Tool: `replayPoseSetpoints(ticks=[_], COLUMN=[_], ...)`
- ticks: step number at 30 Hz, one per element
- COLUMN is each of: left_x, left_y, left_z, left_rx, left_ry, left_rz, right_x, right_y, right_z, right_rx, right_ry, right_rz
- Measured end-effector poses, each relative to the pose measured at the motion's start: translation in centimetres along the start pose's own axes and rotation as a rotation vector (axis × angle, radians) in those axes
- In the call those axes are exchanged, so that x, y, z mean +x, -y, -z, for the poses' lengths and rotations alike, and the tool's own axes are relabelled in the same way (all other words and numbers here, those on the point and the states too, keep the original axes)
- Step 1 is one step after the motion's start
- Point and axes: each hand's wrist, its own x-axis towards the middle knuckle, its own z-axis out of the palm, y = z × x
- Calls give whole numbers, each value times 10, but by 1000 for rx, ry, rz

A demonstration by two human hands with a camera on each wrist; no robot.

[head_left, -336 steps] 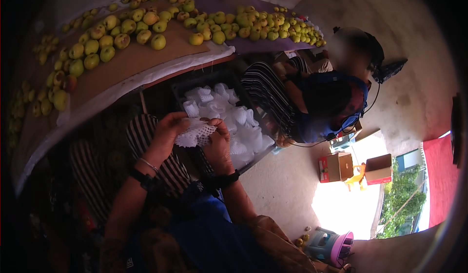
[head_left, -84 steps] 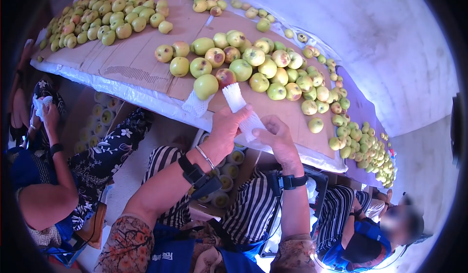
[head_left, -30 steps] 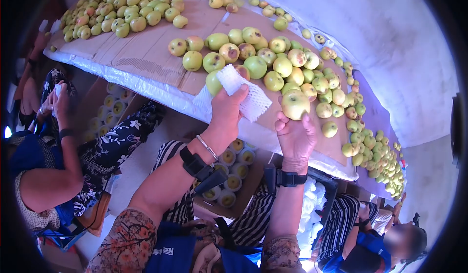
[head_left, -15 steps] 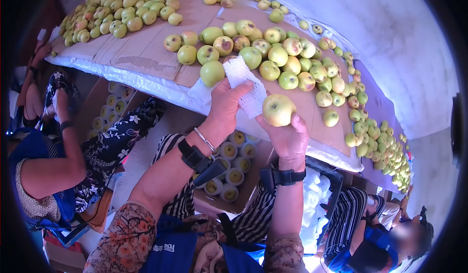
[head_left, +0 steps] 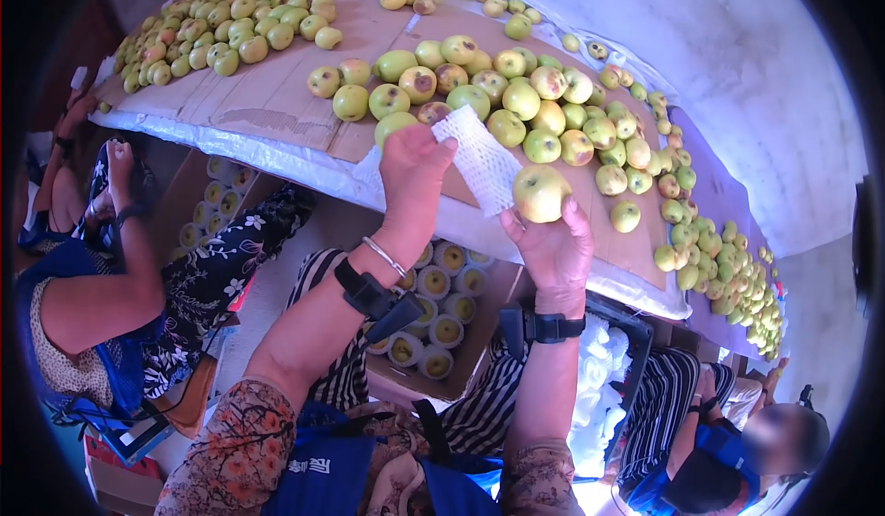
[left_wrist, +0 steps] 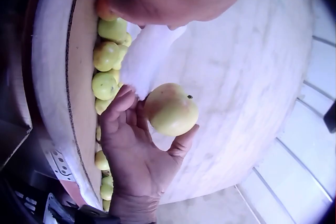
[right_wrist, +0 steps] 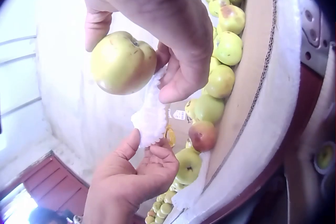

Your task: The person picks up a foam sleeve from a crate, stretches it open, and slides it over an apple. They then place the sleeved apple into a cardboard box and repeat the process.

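My left hand (head_left: 410, 175) pinches one end of a white foam net sleeve (head_left: 479, 161), which stretches out flat toward the right hand. A yellow-green apple (head_left: 542, 193) is held up by my right hand (head_left: 555, 253), between thumb and fingers. In the right wrist view the sleeve (right_wrist: 151, 118) reaches from the left fingertips to the right fingers, just beside the apple (right_wrist: 123, 62). The left wrist view shows the apple (left_wrist: 172, 109) above the right palm, its stem facing outward. Behind the left hand, another apple (head_left: 394, 127) sits at the table's front, near a second white sleeve (head_left: 371, 177).
Many loose apples (head_left: 521, 99) cover the cardboard-topped table (head_left: 286, 134), with another heap (head_left: 235, 28) at the left. Below the edge is a box of sleeved apples (head_left: 447, 330). A dark crate (head_left: 638, 336) holds white sleeves (head_left: 595, 378). People sit at left and right.
Earlier both hands held a sleeve over the crate, then at the table. The right hand has since picked up an apple and brought it near the sleeve, which now lies stretched between the hands.
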Motion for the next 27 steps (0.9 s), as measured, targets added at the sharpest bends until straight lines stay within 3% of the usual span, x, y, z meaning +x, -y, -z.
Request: replayPoseSetpoints(ticks=[2,5,8,11,14,20,23,27], left_x=[-2,-10,-24,-26,-23,-13,-13,-18], left_y=[0,3,1,7,14,19,11,7], left_z=[-4,2,-3,-6,-5,-2,-3,-5], left_rx=[313,472,725,727,528,228,144,90], left_ry=[-121,253,467,519,558,546,507,529], left_rz=[-342,-418,-501,-330,-209,212,319,225], right_x=[1,3,3,1,0,-1,-1,0], right_y=[1,4,6,8,9,13,12,10], right_z=[1,5,6,1,1,2,0,3], right_rx=[6,9,30,43,60,114,149,150], right_ry=[-21,-26,-40,-55,-54,-11,-5,56], right_rz=[7,13,3,-5,-8,-41,-30,1])
